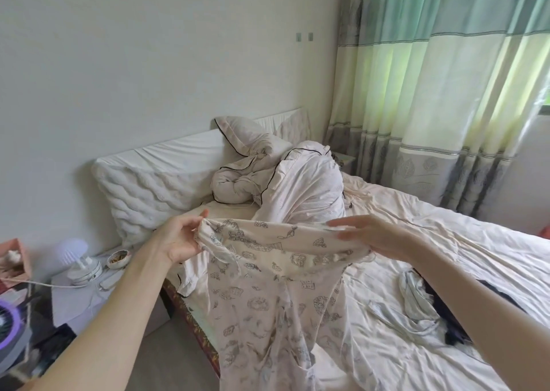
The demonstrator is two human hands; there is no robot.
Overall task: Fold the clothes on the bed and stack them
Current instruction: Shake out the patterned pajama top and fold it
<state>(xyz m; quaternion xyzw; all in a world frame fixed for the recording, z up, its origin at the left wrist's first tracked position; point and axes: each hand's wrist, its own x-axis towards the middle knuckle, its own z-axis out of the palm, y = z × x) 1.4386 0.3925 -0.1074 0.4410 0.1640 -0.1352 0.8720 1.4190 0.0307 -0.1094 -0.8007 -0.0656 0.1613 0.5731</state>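
Printed cotton garment (268,286) hangs stretched between left hand (181,239), pinching its edge, and straight-fingered right hand (369,236), smoothing it for folding.

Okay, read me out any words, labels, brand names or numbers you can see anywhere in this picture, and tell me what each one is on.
None can be read.
Printed garment, held up by the left hand and right hand: grey drawn motifs, some box-shaped with marks inside, too small and blurred to read as words.
Pink box on the bedside table: no legible print.
Small fan: no readable label.
Curtain: leaf pattern only, no text.
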